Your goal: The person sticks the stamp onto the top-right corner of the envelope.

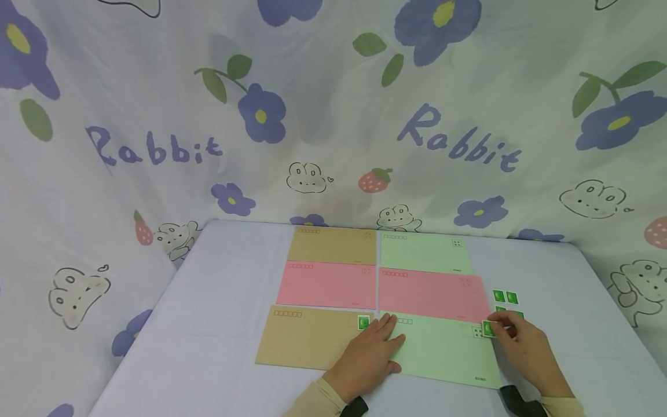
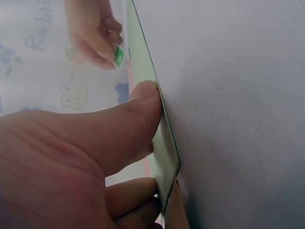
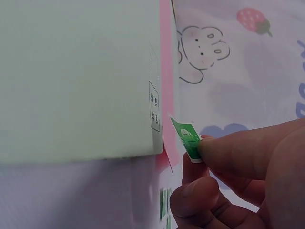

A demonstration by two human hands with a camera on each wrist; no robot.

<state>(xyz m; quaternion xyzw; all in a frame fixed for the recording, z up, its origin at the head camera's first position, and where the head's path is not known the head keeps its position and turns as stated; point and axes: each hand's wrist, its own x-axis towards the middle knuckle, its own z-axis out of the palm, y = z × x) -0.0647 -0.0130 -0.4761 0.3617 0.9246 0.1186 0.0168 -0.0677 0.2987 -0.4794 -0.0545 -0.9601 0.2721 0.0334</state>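
"What's the right hand (image 1: 528,350) doing?"

"Pinching a small green paper stamp with a white border (image 1: 488,329) near the printed square box (image 1: 477,332), at the two o'clock corner of the pale green paper envelope (image 1: 443,359)."

"And the left hand (image 1: 365,353)?"

"Resting on that envelope's ten o'clock side, fingers spread, gripping nothing."

"Any writing?"

"Purple 'Rabbit' lettering (image 1: 457,149) on the white flowered cloth backdrop (image 1: 323,116), at ten and two o'clock overhead. The box's tiny characters are too blurred to read."
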